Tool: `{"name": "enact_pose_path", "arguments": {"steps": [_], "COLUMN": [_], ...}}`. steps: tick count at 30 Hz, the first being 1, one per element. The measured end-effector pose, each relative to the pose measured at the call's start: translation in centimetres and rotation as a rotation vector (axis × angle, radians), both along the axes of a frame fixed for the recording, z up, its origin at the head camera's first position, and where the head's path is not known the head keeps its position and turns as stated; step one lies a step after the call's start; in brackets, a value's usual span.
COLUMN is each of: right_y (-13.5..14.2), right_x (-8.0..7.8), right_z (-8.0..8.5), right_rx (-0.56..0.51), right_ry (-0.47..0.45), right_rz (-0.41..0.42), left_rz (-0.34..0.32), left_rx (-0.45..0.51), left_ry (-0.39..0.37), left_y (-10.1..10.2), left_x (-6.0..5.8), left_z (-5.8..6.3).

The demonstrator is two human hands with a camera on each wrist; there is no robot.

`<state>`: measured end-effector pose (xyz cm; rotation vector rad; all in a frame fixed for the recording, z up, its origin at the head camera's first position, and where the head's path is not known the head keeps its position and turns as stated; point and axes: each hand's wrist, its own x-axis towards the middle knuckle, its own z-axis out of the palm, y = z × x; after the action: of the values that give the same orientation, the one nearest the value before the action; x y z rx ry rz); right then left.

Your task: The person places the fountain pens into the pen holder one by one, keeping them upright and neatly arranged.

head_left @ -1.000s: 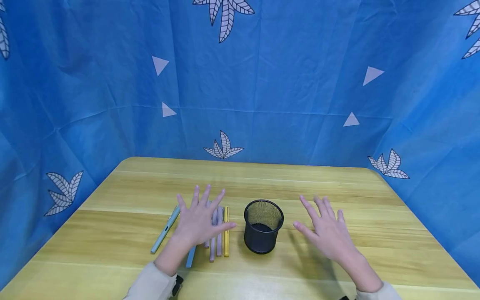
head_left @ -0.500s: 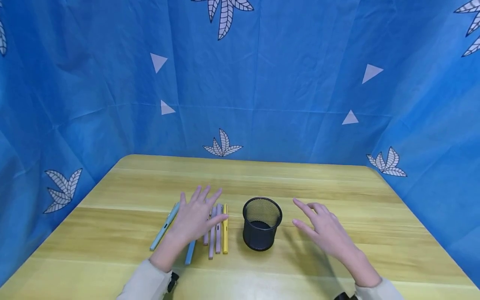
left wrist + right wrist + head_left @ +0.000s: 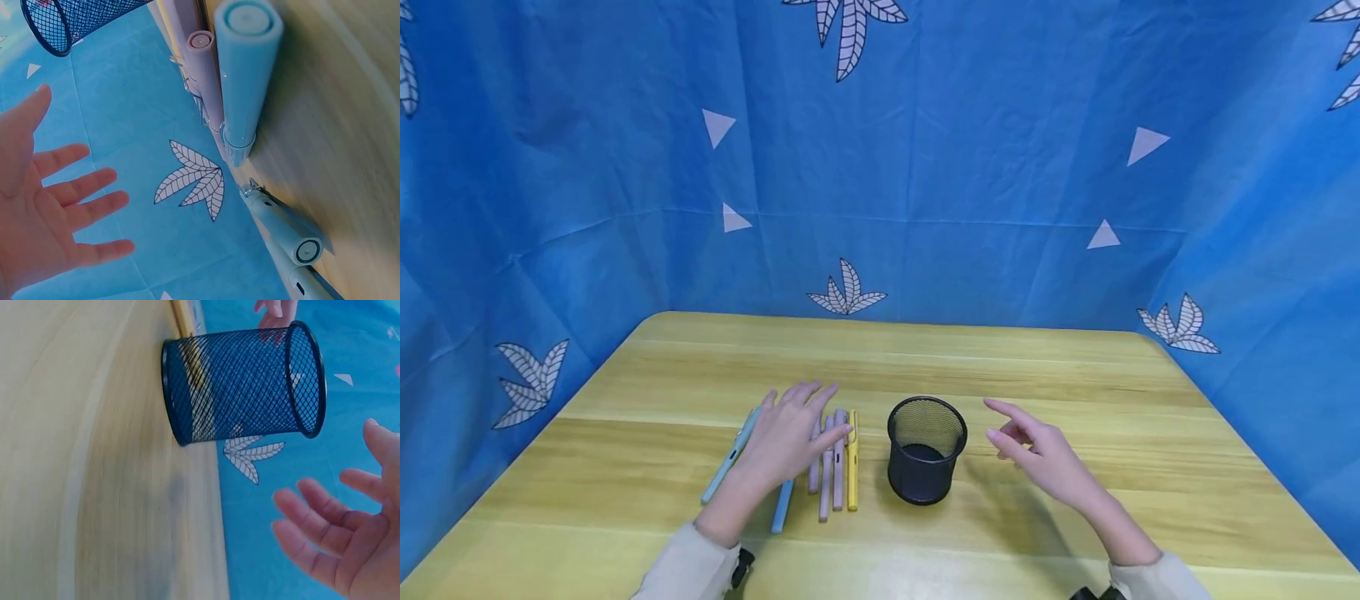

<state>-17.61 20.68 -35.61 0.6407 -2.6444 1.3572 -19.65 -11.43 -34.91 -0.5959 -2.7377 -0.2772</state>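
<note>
My left hand hovers over a row of capped pens, its fingers spread and nothing in its grasp. Under and beside it lie a yellow pen, several purple pens, a blue pen and a teal pen. The left wrist view shows the blue pen close up and the palm above the pens. A black mesh pen holder stands upright between the hands, with nothing inside. Right of it my right hand hangs in the air, index finger extended and other fingers loosely bent, holding nothing.
Everything stands on a wood-grain table with rounded far corners. A blue curtain with white leaves and triangles encloses its back and sides. Black straps show at both cuffs.
Both hands have relaxed from widely spread fingers. The left has sunk slightly toward the pens; the right has turned, its outer fingers bending inward. Pens and holder stay in place.
</note>
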Motion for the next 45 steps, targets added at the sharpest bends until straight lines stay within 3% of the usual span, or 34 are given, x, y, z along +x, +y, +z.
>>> {"name": "enact_pose_path", "arguments": {"steps": [4, 9, 14, 20, 28, 45], "right_y": [0.1, 0.0, -0.4, -0.8, -1.6, -2.2], "right_x": [-0.2, -0.5, -0.8, -1.2, -2.1, -2.5], "right_z": [0.2, 0.3, 0.1, -0.2, -0.8, -1.1], "right_rx": [-0.142, -0.211, -0.247, -0.332, -0.372, -0.365], "right_ry": [-0.102, -0.182, -0.231, -0.311, -0.370, -0.383], "right_rz": [0.033, 0.094, 0.149, 0.157, 0.194, 0.267], "left_rz": [-0.032, -0.074, -0.084, -0.097, -0.120, -0.070], "left_rx": [0.033, 0.076, 0.103, 0.125, 0.170, 0.162], "left_ry": [0.051, 0.094, 0.073, 0.033, 0.010, -0.054], "left_y": [0.0, -0.3, -0.8, -1.4, -2.3, -4.5], "left_x": [-0.2, -0.2, -0.2, -0.2, -0.2, -0.4], "left_z": [0.1, 0.2, 0.0, -0.5, -0.5, -0.4]}}
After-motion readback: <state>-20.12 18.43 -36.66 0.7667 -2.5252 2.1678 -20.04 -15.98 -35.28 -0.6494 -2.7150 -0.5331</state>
